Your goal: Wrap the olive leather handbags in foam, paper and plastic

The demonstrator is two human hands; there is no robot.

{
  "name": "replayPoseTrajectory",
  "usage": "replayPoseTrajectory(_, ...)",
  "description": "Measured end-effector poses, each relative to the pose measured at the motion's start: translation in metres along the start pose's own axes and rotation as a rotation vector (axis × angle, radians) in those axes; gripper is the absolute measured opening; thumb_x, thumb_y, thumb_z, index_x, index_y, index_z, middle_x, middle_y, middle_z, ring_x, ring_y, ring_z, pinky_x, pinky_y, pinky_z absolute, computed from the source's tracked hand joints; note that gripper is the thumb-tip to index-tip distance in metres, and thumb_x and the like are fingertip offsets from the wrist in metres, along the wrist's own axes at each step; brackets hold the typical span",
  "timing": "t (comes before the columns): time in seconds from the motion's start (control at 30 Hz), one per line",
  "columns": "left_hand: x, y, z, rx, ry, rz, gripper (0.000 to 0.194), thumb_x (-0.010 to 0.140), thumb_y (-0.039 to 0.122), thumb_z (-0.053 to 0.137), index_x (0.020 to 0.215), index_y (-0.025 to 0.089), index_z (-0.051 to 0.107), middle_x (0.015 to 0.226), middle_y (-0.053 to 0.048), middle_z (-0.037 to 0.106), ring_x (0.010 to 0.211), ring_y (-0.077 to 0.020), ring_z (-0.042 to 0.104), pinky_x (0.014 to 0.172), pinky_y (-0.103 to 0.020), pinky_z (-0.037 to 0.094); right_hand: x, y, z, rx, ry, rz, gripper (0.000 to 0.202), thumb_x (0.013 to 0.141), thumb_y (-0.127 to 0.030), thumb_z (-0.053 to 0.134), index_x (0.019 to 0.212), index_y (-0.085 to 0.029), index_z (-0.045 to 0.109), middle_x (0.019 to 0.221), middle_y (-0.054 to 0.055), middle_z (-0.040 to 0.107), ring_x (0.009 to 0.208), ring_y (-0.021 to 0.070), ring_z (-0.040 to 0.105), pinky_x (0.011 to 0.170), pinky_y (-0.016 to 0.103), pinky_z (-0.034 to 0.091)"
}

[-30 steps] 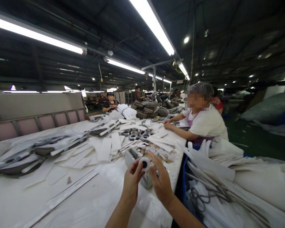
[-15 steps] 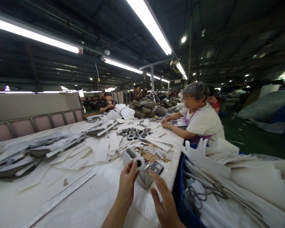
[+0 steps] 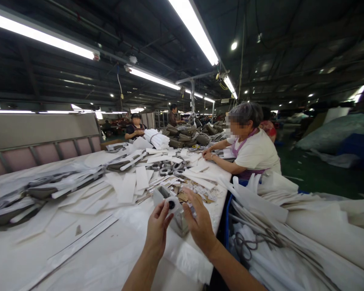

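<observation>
My left hand [image 3: 157,228] pinches a small white tape roll [image 3: 175,208] with a dark core by its left edge. The roll is at the top of a grey tape dispenser [image 3: 178,226] that stands on the table; whether it sits in the dispenser cannot be told. My right hand [image 3: 202,224] is just right of the roll, fingers stretched and apart, with nothing visible in it. It hides part of the dispenser and the tabletop behind.
White foam sheets [image 3: 127,189], cardboard scraps [image 3: 182,197] and grey rings [image 3: 165,172] lie across the table [image 3: 87,262]. A long metal ruler [image 3: 75,250] lies to the left. At right stands a blue bin [image 3: 228,214] of white sheets. A co-worker [image 3: 255,149] leans on the table's right edge.
My right hand has moved up and inward beside the roll, now covering the dark phone-like thing behind the dispenser. My left hand keeps hold of the roll. The view has shifted slightly.
</observation>
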State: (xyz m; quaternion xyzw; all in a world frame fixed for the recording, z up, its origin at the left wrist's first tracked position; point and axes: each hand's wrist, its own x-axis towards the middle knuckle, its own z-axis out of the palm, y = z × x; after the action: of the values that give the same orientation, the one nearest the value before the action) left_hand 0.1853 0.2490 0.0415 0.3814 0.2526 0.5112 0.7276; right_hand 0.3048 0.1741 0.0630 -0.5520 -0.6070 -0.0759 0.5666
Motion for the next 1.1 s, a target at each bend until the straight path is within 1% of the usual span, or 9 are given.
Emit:
replayPoseTrajectory(0.13,-0.001,0.003,0.002,-0.058,0.005,-0.028,0.042,0.067,0.043,0.087,0.098,0.018,0.072,0.106,-0.005,0.07,0.083,-0.0107,0.064,0.074,-0.018,0.052,-0.007,0.006,-0.01,0.017,-0.052,0.012,0.029,0.097,-0.026,0.05,0.121,-0.026,0.067,0.126,0.008,0.065,0.121,0.0228,0.058,0.107,0.043,0.046)
replayPoseTrajectory(0.23,-0.005,0.002,0.004,-0.078,-0.018,-0.05,0.042,0.067,0.043,0.087,0.096,0.017,0.072,0.099,-0.005,0.07,0.078,-0.0107,0.064,0.074,-0.02,0.054,-0.017,0.002,-0.014,0.05,-0.071,0.082,0.031,0.097,-0.029,0.049,0.124,-0.026,0.065,0.112,0.008,0.07,0.103,0.0217,0.066,0.094,0.038,0.054)
replayPoseTrajectory(0.33,-0.008,-0.001,0.006,-0.078,-0.04,-0.068,0.042,0.068,0.043,0.086,0.097,0.017,0.071,0.101,-0.005,0.07,0.08,-0.0115,0.065,0.077,-0.021,0.054,-0.023,-0.003,-0.017,0.093,-0.155,0.166,0.037,0.097,-0.034,0.049,0.132,-0.025,0.06,0.097,0.005,0.072,0.084,0.0194,0.069,0.082,0.034,0.057)
replayPoseTrajectory(0.43,-0.008,-0.002,0.006,-0.065,-0.054,-0.075,0.04,0.069,0.043,0.085,0.096,0.018,0.071,0.096,-0.003,0.069,0.075,-0.0094,0.063,0.076,-0.021,0.054,-0.026,-0.002,-0.02,0.135,-0.222,0.237,0.034,0.098,-0.036,0.049,0.126,-0.025,0.063,0.083,0.002,0.072,0.072,0.0175,0.069,0.076,0.031,0.057)
replayPoseTrajectory(0.57,-0.01,0.0,0.008,-0.038,-0.105,-0.073,0.039,0.073,0.044,0.082,0.097,0.016,0.071,0.099,-0.005,0.069,0.079,-0.0109,0.063,0.078,-0.022,0.054,-0.023,0.003,-0.027,0.111,-0.111,0.243,0.028,0.096,-0.038,0.052,0.113,-0.024,0.069,0.098,0.005,0.073,0.082,0.0196,0.07,0.08,0.034,0.058)
replayPoseTrajectory(0.63,-0.012,0.0,0.01,-0.021,-0.14,-0.073,0.039,0.075,0.043,0.081,0.102,0.016,0.071,0.107,-0.008,0.069,0.087,-0.0134,0.064,0.079,-0.023,0.054,-0.02,0.005,-0.029,0.131,-0.059,0.228,0.031,0.093,-0.037,0.057,0.119,-0.025,0.066,0.115,0.008,0.07,0.092,0.0212,0.069,0.083,0.037,0.059)
replayPoseTrajectory(0.73,-0.015,-0.002,0.014,-0.006,-0.169,-0.069,0.041,0.074,0.043,0.081,0.105,0.018,0.071,0.111,-0.008,0.069,0.092,-0.0154,0.064,0.078,-0.023,0.053,-0.017,0.007,-0.031,0.239,-0.074,0.236,0.045,0.087,-0.037,0.065,0.13,-0.025,0.061,0.13,0.009,0.064,0.106,0.023,0.066,0.084,0.037,0.06)
replayPoseTrajectory(0.93,-0.022,-0.002,0.019,0.114,-0.219,-0.017,0.048,0.072,0.046,0.082,0.108,0.018,0.07,0.114,-0.011,0.069,0.101,-0.0222,0.064,0.08,-0.028,0.054,-0.023,0.011,-0.037,0.282,-0.096,0.354,0.039,0.083,-0.04,0.069,0.117,-0.021,0.07,0.111,0.008,0.073,0.093,0.0226,0.07,0.081,0.036,0.061)
replayPoseTrajectory(1.1,-0.033,0.0,0.027,0.235,-0.271,0.05,0.042,0.076,0.045,0.078,0.106,0.017,0.071,0.106,-0.011,0.072,0.093,-0.0201,0.065,0.077,-0.027,0.053,-0.03,0.012,-0.049,0.258,-0.14,0.414,0.045,0.082,-0.044,0.069,0.119,-0.018,0.069,0.104,0.008,0.075,0.087,0.0232,0.071,0.08,0.038,0.061)
